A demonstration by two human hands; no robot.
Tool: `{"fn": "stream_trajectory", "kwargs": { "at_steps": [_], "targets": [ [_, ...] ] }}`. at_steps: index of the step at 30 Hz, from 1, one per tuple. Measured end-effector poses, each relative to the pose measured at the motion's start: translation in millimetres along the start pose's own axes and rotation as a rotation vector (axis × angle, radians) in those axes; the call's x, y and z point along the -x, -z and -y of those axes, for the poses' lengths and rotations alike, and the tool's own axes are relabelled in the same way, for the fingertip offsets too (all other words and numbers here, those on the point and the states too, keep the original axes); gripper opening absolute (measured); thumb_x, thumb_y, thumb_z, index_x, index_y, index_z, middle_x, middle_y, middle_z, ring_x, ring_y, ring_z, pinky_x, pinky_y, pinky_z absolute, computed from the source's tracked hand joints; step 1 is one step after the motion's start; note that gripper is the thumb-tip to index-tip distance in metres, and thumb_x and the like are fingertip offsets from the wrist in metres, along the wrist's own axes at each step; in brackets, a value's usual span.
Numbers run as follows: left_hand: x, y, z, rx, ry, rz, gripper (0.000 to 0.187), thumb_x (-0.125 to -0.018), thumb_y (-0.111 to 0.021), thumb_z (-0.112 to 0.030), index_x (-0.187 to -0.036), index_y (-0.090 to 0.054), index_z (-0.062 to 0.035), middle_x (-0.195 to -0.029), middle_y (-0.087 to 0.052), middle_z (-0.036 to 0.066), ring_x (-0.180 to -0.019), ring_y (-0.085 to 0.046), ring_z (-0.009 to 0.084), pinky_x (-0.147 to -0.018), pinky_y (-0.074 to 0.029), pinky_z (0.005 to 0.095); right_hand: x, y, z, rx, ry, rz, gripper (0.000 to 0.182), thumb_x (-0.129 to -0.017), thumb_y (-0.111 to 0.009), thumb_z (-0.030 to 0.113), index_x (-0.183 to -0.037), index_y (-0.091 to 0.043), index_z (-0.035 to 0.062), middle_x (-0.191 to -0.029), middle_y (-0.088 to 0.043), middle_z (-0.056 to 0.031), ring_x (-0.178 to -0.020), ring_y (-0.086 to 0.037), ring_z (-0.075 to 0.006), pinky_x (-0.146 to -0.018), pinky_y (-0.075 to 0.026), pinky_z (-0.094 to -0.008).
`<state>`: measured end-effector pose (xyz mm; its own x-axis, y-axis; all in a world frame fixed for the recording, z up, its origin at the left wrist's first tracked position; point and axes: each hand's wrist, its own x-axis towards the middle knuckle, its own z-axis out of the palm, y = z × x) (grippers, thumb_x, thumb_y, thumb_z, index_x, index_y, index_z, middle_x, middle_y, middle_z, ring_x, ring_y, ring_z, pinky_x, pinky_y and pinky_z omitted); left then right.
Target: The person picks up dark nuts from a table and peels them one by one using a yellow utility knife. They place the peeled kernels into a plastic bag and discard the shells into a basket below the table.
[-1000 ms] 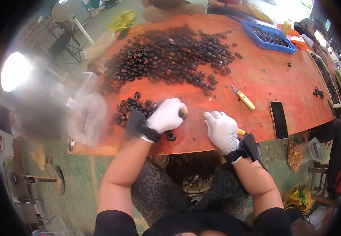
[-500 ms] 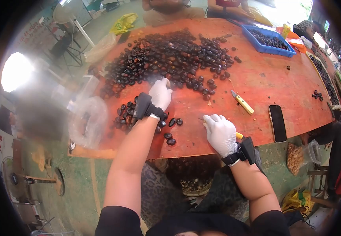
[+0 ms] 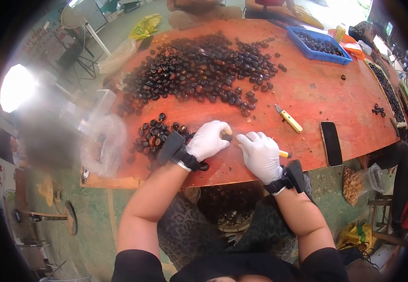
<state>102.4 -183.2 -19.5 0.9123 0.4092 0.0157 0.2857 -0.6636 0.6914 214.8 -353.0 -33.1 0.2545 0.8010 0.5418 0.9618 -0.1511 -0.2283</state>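
My left hand (image 3: pixel 210 142), in a white glove, pinches a dark, glossy nut (image 3: pixel 227 137) between thumb and fingertips. Close by on the right, my gloved right hand (image 3: pixel 261 157) is wrapped round a knife, whose yellow handle end (image 3: pixel 285 154) sticks out beside the palm. The knife's blade is hard to make out between the two hands. A small pile of dark nuts (image 3: pixel 153 134) lies left of my left hand, partly hidden behind the wrist. A much larger heap of the same nuts (image 3: pixel 199 68) spreads over the far part of the red table (image 3: pixel 307 98).
Another yellow-handled knife (image 3: pixel 289 120) and a phone (image 3: pixel 332 144) lie to the right. A blue tray (image 3: pixel 319 55) of dark pieces stands at the back right. A clear plastic bag (image 3: pixel 104 145) is at the left edge. Other people sit across the table.
My left hand has come back from the edge of the large heap towards my right hand, with a nut in its fingers. My right hand has shifted slightly.
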Motion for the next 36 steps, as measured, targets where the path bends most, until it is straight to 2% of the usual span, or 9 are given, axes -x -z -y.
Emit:
{"fn": "stream_trajectory", "kwargs": {
  "at_steps": [9,17,25,28,29,32,33,35,36],
  "targets": [
    [1,0,2,0.039,-0.012,0.003,0.025,-0.076,-0.075,-0.006,-0.099,-0.067,0.001,-0.094,-0.068,0.016,-0.086,-0.068,0.0272,-0.081,-0.054,0.0354,-2,-1,-4,0.039,0.025,0.075,0.014,-0.086,-0.06,0.015,-0.098,-0.066,0.0124,-0.086,-0.061,-0.0032,-0.082,-0.062,-0.024,-0.068,-0.049,-0.038],
    [1,2,1,0.022,0.008,0.006,0.026,-0.076,-0.077,-0.007,-0.097,-0.067,0.0019,-0.091,-0.068,0.017,-0.084,-0.069,0.0256,-0.078,-0.054,0.0348,-5,-5,11,0.039,-0.005,0.024,0.013,-0.085,-0.064,0.016,-0.097,-0.063,0.0128,-0.085,-0.06,-0.0034,-0.082,-0.063,-0.0228,-0.066,-0.051,-0.0366],
    [0,5,-2,0.009,0.062,0.022,0.024,-0.075,-0.077,-0.01,-0.094,-0.069,0.0008,-0.091,-0.069,0.016,-0.085,-0.069,0.0279,-0.08,-0.055,0.0361,5,1,6,0.147,-0.054,0.137,0.009,-0.087,-0.062,0.018,-0.094,-0.062,0.0121,-0.082,-0.058,-0.0051,-0.079,-0.063,-0.0239,-0.065,-0.051,-0.0376],
    [-1,27,3,-0.168,0.0,0.125,0.025,-0.074,-0.076,-0.01,-0.096,-0.071,0.0001,-0.095,-0.069,0.015,-0.089,-0.068,0.0276,-0.084,-0.054,0.0361,8,6,0,0.127,-0.092,0.104,0.009,-0.089,-0.063,0.019,-0.095,-0.063,0.0126,-0.081,-0.058,-0.0057,-0.079,-0.064,-0.0243,-0.064,-0.051,-0.0384],
    [-5,39,5,-0.16,0.054,0.242,0.032,-0.07,-0.078,-0.012,-0.1,-0.073,-0.0017,-0.098,-0.069,0.013,-0.094,-0.068,0.0278,-0.088,-0.053,0.0366,8,6,-2,0.123,-0.103,0.093,0.009,-0.089,-0.063,0.019,-0.095,-0.063,0.0125,-0.081,-0.058,-0.0058,-0.079,-0.064,-0.0244,-0.064,-0.051,-0.0385],
    [-17,71,19,-0.042,0.097,0.34,0.043,-0.066,-0.085,-0.018,-0.106,-0.074,-0.0042,-0.101,-0.07,0.01,-0.096,-0.065,0.025,-0.09,-0.051,0.0349,7,1,-5,0.103,-0.131,0.062,0.011,-0.088,-0.065,0.02,-0.095,-0.064,0.0122,-0.082,-0.059,-0.006,-0.079,-0.064,-0.0247,-0.064,-0.052,-0.0386],
    [-22,75,27,0.042,0.134,0.291,0.04,-0.071,-0.084,-0.02,-0.104,-0.072,-0.0022,-0.097,-0.07,0.01,-0.09,-0.065,0.0225,-0.085,-0.051,0.0331,7,1,-5,0.096,-0.138,0.058,0.011,-0.087,-0.065,0.02,-0.095,-0.064,0.0122,-0.082,-0.059,-0.006,-0.079,-0.064,-0.0248,-0.064,-0.052,-0.0387],
    [-40,65,48,0.109,0.22,-0.102,0.036,-0.075,-0.083,-0.024,-0.097,-0.068,-0.0006,-0.089,-0.069,0.01,-0.082,-0.063,0.0207,-0.078,-0.051,0.0333,6,-1,-5,0.09,-0.146,0.054,0.012,-0.087,-0.066,0.02,-0.095,-0.064,0.0121,-0.082,-0.059,-0.006,-0.08,-0.064,-0.025,-0.064,-0.052,-0.0387],
    [-45,57,47,-0.064,0.2,-0.362,0.034,-0.077,-0.082,-0.026,-0.09,-0.062,-0.0007,-0.083,-0.067,0.011,-0.075,-0.062,0.022,-0.072,-0.051,0.0352,6,-1,-4,0.091,-0.146,0.054,0.012,-0.087,-0.066,0.02,-0.096,-0.063,0.0121,-0.082,-0.059,-0.006,-0.08,-0.064,-0.0251,-0.064,-0.052,-0.0388]
  ]
}}
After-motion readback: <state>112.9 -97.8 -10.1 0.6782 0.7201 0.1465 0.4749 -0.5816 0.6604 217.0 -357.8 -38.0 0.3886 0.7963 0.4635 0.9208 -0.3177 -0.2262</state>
